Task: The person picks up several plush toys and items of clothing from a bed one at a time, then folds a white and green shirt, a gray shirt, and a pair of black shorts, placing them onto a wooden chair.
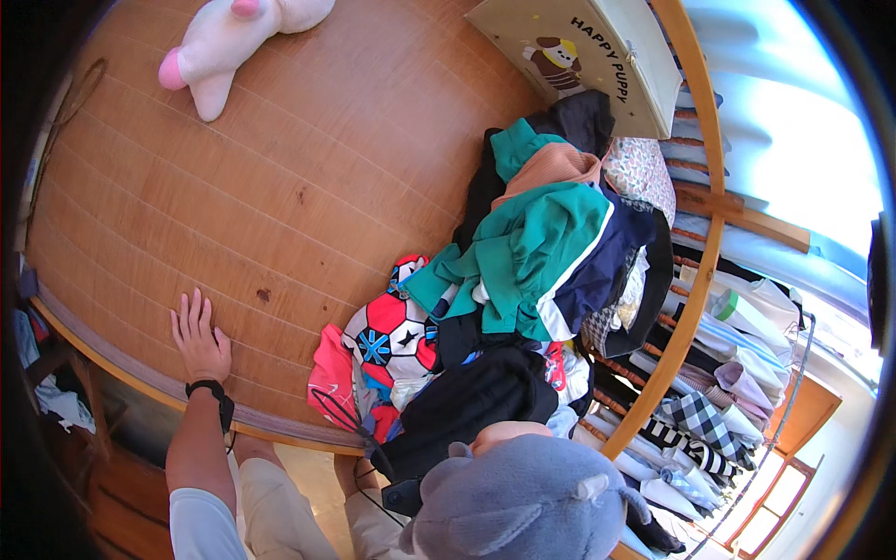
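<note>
My left hand (200,336) lies flat on the wood-coloured mat (280,224), fingers stretched out, holding nothing; a black band circles the wrist. A grey plush toy (523,504) looms large at the bottom, in front of my body. A tan patch (511,433) shows at its upper edge; I cannot tell whether it is part of the toy. My right hand cannot be made out. Beyond the toy spreads a heap of clothes: black cloth (476,401), a green garment with white trim (532,252), a ball-patterned piece (397,331) and a pink piece (329,383).
A white and pink plush toy (229,47) lies at the far left. A cream box with a dog picture (569,56) stands at the far right. A curved wooden rail (695,308) bounds the right side, with clothes (709,401) hanging beyond it.
</note>
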A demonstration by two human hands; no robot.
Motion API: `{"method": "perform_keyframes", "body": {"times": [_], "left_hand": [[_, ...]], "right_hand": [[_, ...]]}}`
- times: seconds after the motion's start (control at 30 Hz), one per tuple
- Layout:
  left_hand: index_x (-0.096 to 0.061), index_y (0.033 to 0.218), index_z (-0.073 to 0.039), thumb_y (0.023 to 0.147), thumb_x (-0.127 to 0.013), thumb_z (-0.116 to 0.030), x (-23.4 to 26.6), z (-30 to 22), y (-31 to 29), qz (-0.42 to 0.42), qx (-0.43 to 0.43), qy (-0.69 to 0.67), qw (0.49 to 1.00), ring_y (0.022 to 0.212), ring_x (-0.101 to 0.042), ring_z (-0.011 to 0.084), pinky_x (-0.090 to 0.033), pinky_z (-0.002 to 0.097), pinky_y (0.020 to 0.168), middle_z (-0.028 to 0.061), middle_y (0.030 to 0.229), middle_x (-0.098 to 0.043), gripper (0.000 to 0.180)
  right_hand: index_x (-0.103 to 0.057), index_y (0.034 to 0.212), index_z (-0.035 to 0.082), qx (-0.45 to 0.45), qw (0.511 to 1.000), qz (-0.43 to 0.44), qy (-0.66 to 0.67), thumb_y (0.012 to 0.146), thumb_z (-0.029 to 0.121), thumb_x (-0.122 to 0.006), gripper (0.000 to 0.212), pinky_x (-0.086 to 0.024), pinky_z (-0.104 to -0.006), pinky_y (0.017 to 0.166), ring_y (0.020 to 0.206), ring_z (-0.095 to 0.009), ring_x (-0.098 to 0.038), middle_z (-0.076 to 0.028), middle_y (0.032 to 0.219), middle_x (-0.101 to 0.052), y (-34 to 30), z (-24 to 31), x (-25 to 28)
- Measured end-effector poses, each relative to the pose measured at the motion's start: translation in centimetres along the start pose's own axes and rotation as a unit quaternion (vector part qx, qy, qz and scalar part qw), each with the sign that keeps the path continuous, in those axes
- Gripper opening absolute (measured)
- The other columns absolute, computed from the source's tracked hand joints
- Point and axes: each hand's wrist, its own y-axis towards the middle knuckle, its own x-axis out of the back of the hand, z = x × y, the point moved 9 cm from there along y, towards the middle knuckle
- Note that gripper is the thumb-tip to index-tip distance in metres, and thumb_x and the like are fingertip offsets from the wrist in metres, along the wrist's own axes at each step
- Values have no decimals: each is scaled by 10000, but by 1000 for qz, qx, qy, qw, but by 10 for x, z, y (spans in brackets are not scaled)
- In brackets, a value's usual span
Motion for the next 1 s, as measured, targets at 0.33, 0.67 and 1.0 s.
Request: {"method": "perform_keyframes", "body": {"times": [0.33, 0.67, 1.0], "left_hand": [[-341, 1435, -83, 849, -460, -64, -1, -4, -1, -3, -2, 3, 1000, 1449, -238, 311, -132, 528, 1188, 105, 1549, -311, 598], [-335, 1440, -85, 860, -455, -70, 1, -6, -1, -5, -7, 0, 1000, 1451, -229, 312, -136, 527, 1189, 102, 1552, -303, 593], [-337, 1438, -89, 869, -434, -89, -4, -2, -4, 10, 6, 12, 1000, 1451, -229, 300, -129, 517, 1194, 87, 1555, -299, 577]], "right_hand": [[-463, 1295, 110, 24, 999, 17, 37, 858, 172, -691, 497, -471, -361, 816, 1032, -278, -498, -107, 1215, -496, -6, -13, -4], [-448, 1323, 114, 39, 997, 15, 64, 845, 166, -704, 544, -460, -376, 860, 1110, -284, -466, -120, 1280, -455, -4, -22, 2], [-433, 1351, 119, 48, 997, 13, 59, 833, 160, -716, 592, -449, -391, 905, 1187, -290, -433, -134, 1345, -415, -4, -37, 9]]}}
